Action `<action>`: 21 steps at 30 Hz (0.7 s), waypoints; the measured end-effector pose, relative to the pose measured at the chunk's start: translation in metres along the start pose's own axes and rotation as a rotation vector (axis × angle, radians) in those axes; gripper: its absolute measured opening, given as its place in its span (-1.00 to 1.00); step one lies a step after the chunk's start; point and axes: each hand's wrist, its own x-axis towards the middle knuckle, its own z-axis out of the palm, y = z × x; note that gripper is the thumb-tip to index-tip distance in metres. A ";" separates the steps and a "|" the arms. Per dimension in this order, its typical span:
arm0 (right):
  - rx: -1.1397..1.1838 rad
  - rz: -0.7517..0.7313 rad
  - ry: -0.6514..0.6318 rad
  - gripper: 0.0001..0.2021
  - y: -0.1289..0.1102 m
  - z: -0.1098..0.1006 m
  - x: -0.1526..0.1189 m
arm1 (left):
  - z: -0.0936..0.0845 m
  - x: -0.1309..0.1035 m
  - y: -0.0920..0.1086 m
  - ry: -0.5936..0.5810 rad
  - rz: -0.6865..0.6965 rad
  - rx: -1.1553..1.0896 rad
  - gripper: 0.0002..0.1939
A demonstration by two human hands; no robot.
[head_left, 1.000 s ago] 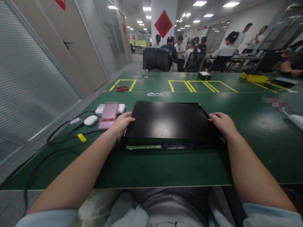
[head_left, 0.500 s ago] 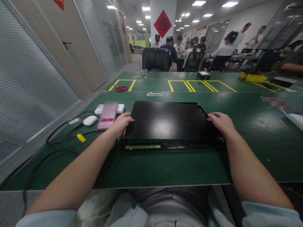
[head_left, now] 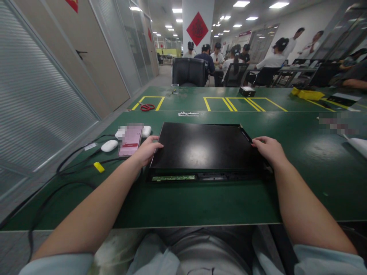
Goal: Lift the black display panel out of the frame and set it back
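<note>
A flat black screen panel [head_left: 200,147] lies over a black frame [head_left: 223,177] on the green table. Along the near edge of the frame, a thin green circuit board [head_left: 173,178] shows. My left hand [head_left: 147,151] grips the panel's left edge, its thumb on top and its other fingers partly hidden. At the right side, my right hand [head_left: 268,149] pinches the edge of the frame near its far right corner. The panel's right side sits a little inside the frame, where a dark gap shows.
Left of the panel are a phone [head_left: 131,140], a white mouse [head_left: 109,145], a yellow piece [head_left: 99,167] and black cables. Farther back lie red scissors [head_left: 147,107], small white parts [head_left: 188,114], a clear cup [head_left: 175,89] and a black box [head_left: 247,91]. People sit beyond.
</note>
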 end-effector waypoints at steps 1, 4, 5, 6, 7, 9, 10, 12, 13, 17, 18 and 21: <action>-0.010 -0.005 0.005 -0.79 0.000 0.000 -0.001 | 0.000 0.000 0.000 -0.001 0.005 0.000 -0.41; -0.022 -0.027 0.013 -0.81 -0.001 0.000 -0.001 | -0.001 0.001 -0.001 0.005 0.016 0.009 -0.43; -0.026 -0.029 0.012 -0.81 -0.001 0.000 -0.001 | -0.001 0.002 -0.002 0.007 0.016 0.019 -0.43; -0.030 -0.029 0.007 -0.81 -0.001 0.000 -0.001 | -0.001 0.002 -0.002 0.009 0.016 0.031 -0.44; -0.035 -0.028 0.004 -0.81 -0.001 0.000 -0.001 | -0.001 0.002 -0.003 0.010 0.016 0.042 -0.44; -0.046 -0.029 0.005 -0.80 -0.001 0.000 -0.001 | 0.000 0.002 -0.003 0.006 0.018 0.053 -0.46; -0.052 -0.031 0.007 -0.80 -0.001 -0.001 -0.001 | 0.000 0.001 -0.003 0.001 0.019 0.050 -0.46; -0.066 -0.033 0.010 -0.81 -0.002 -0.001 -0.001 | 0.001 0.000 -0.003 -0.003 0.018 0.040 -0.46; -0.074 -0.031 0.009 -0.81 -0.003 -0.002 -0.001 | 0.001 0.000 -0.002 -0.004 0.016 0.036 -0.46; -0.103 -0.027 -0.003 -0.82 -0.005 -0.003 -0.001 | 0.003 -0.003 0.000 0.002 0.016 0.061 -0.49; -0.103 -0.027 -0.007 -0.82 -0.006 -0.004 -0.001 | 0.003 -0.003 0.000 0.002 0.017 0.069 -0.51; -0.096 -0.029 -0.009 -0.82 -0.004 -0.004 -0.001 | 0.002 -0.002 0.000 0.004 0.022 0.085 -0.52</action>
